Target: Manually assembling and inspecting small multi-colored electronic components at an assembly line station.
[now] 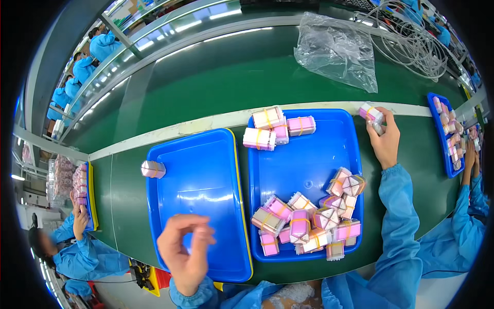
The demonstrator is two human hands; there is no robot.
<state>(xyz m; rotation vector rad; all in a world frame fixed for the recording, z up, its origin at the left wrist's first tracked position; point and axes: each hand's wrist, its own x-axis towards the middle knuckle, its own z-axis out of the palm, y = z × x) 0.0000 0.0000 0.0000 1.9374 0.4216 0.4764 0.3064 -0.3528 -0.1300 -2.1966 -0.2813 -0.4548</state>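
My right hand (387, 143) is closed on a small pink-and-white bundle (371, 113) with a yellow band, beyond the right edge of the right blue tray (303, 172). My left hand (186, 252) hovers over the near part of the left blue tray (198, 203), fingers curled but apart, with nothing in them. A lone bundle (153, 169) lies at that tray's far left edge. Several similar banded bundles (300, 226) are heaped in the near half of the right tray. Another small group (260, 138) sits at its far left corner.
A clear plastic bag (337, 49) and coiled grey cables (411, 44) lie on the green table (216, 72) beyond a pale rail (185, 126). Co-workers handle bundles at a blue tray (445, 136) on the right and a yellow-rimmed tray (91, 198) on the left.
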